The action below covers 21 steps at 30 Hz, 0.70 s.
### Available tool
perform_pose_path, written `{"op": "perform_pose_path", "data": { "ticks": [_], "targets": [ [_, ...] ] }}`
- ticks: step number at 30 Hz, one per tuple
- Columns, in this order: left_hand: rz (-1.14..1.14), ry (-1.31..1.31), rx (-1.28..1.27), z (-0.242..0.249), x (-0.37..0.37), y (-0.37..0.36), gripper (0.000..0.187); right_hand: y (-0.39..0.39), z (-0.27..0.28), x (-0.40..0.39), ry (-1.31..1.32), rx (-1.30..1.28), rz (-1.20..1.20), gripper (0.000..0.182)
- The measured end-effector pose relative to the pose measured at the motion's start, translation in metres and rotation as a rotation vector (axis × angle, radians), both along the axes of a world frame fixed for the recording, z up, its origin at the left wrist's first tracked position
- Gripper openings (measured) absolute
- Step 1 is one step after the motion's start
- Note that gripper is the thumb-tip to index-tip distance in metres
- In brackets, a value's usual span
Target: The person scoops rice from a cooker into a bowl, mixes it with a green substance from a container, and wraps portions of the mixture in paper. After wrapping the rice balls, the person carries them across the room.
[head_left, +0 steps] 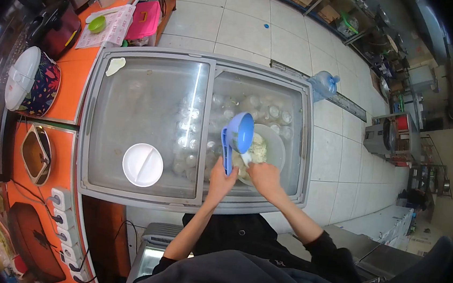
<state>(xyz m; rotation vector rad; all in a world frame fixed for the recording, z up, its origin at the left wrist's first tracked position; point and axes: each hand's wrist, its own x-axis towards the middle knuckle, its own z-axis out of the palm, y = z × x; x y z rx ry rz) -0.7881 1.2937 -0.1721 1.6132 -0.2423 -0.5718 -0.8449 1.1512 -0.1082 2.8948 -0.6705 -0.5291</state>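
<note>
My left hand (223,181) is closed around the handle of a blue plastic ladle (241,132), its round cup raised over a large pale bowl (277,146). In that bowl lies a whitish, creamy food (258,148), partly covered by the ladle and my hands. My right hand (264,178) grips a small white spoon (246,158) at the ladle's underside; fingers hide most of its handle. The bowl rests on the right half of a glass-topped chest freezer (153,59), with several round packed items showing beneath.
On the freezer's left pane sits a round white lid (143,165). Orange counters (70,79) run along the left, holding a patterned pot (40,82), a green small bowl (96,24) and power sockets (65,227). A blue water bottle (324,85) stands on the tiled floor beyond the freezer.
</note>
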Motion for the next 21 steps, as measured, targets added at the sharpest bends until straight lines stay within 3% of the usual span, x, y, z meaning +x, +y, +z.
{"op": "perform_pose_path", "data": {
  "ticks": [1,3,6,7,9,11,13,16,18,21],
  "targets": [
    [-0.017,0.138,-0.047,0.019,0.001,0.005,0.022,-0.007,0.03,-0.003,0.01,0.133,0.011,0.021],
    [-0.06,0.049,-0.025,0.013,0.005,0.014,0.02,-0.033,0.077,-0.001,0.084,0.265,-0.039,0.023],
    [-0.132,-0.048,0.013,0.002,0.002,0.011,0.018,-0.045,0.002,0.016,-0.028,0.038,0.121,0.026],
    [-0.146,-0.081,0.022,0.002,0.011,0.005,0.018,-0.034,0.007,0.023,-0.037,0.033,0.119,0.026],
    [-0.054,0.048,-0.076,0.006,0.021,0.0,0.018,-0.01,0.027,0.021,-0.001,0.204,0.415,0.02],
    [0.023,0.164,-0.166,0.008,0.03,0.006,0.019,-0.009,0.083,0.009,0.092,0.232,0.426,0.024],
    [-0.039,0.14,-0.112,0.009,0.033,0.011,0.02,-0.006,0.095,0.002,0.195,0.253,0.449,0.028],
    [-0.055,0.123,-0.121,0.013,0.029,0.015,0.02,-0.001,0.06,-0.003,0.237,0.283,0.305,0.022],
    [-0.047,0.106,-0.089,0.014,0.02,0.021,0.021,-0.011,0.038,-0.007,-0.097,0.399,-0.063,0.024],
    [-0.004,0.078,-0.044,0.006,-0.003,0.028,0.022,-0.011,0.085,0.001,-0.166,0.32,-0.221,0.023]
  ]
}}
